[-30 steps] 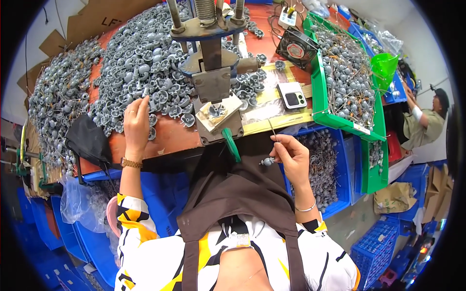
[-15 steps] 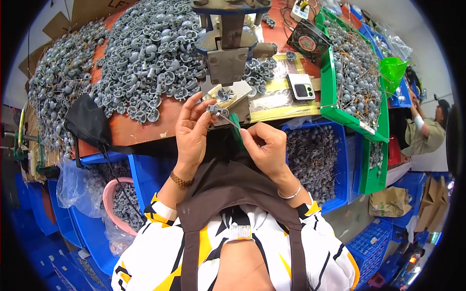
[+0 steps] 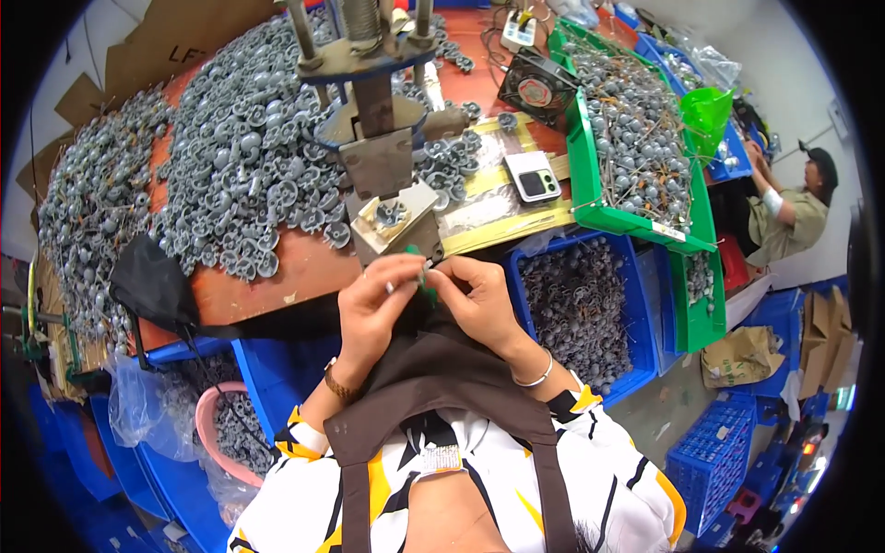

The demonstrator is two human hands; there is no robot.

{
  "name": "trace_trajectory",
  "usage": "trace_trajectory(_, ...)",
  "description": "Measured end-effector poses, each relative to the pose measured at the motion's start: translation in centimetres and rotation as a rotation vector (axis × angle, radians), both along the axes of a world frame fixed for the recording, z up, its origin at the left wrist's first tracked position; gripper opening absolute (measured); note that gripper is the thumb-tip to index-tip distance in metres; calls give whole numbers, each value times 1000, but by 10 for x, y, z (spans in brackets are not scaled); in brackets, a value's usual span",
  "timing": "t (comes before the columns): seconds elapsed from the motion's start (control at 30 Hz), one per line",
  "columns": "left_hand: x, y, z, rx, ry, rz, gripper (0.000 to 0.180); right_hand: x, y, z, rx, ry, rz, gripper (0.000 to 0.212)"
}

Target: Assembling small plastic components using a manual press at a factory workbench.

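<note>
My left hand (image 3: 373,309) and my right hand (image 3: 479,300) are close together in front of the press, both with fingers pinched. A small pale grey piece (image 3: 390,288) shows between my left fingers, mostly covered by them. What my right fingertips pinch is too small and hidden to make out. A green strip (image 3: 429,288) shows between the two hands. Just beyond them stands the metal press (image 3: 378,157). Under its head, a grey plastic part (image 3: 391,213) sits in the pale fixture block (image 3: 419,198).
A heap of grey cup-shaped parts (image 3: 249,157) covers the red table at left. A white phone (image 3: 533,177), a black fan (image 3: 536,85) and a green tray (image 3: 583,175) of wired parts stand right. Blue bins (image 3: 636,346) flank me; a co-worker (image 3: 793,207) is at far right.
My hands have come together and lower; the grey part and thin rod seen between them before are now mostly hidden. The view has shifted, so the press appears further left.
</note>
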State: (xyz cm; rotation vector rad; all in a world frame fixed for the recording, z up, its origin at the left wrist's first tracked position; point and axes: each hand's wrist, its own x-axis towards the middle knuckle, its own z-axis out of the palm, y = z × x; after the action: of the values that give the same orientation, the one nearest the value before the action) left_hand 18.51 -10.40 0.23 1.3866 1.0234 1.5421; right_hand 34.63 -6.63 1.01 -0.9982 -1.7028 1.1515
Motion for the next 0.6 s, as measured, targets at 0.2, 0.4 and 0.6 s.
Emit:
trace_trajectory(0.2,1,2,4,348,481,-60,27,28,-2,-9,-912,582,256,14)
trace_trajectory(0.4,-14,-3,2,102,-235,287,21,42,18,-17,-387,307,-17,8)
trace_trajectory(0.6,-17,-3,16,225,453,833,35,25,28,-17,-113,43,25,7)
